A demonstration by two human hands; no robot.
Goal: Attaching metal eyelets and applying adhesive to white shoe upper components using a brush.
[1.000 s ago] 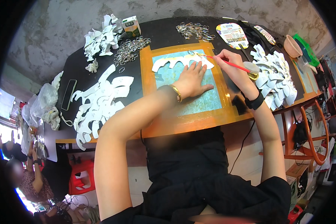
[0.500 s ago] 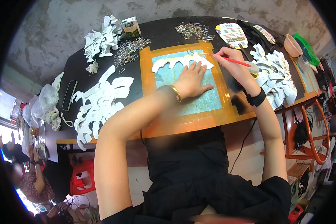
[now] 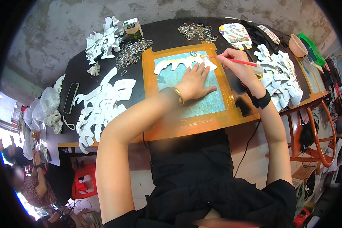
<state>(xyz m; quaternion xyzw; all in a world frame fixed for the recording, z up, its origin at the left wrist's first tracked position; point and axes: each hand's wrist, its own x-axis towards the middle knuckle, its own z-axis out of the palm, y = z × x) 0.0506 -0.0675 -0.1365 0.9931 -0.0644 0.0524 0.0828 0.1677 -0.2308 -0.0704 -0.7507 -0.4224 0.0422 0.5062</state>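
A white scalloped cut-out piece with yellowish marks along its upper edge lies across the upper part of a blue-green sheet. My left hand rests flat with fingers spread, the fingertips on the piece's lower edge. Pinched in my right hand is a thin red-handled brush, its tip at the right part of the piece's upper edge. A small metal ring sits by that edge. Right beside my right wrist is a heap of white cut pieces.
Orange tape frames the sheet on the dark table. More white pieces spread to the left, near a phone. Metal ring piles and a small box stand farther back. A pink bowl is at the far right.
The brush tip has shifted slightly left along the piece's upper edge, and my right hand has moved a little with it. My left hand stays in place.
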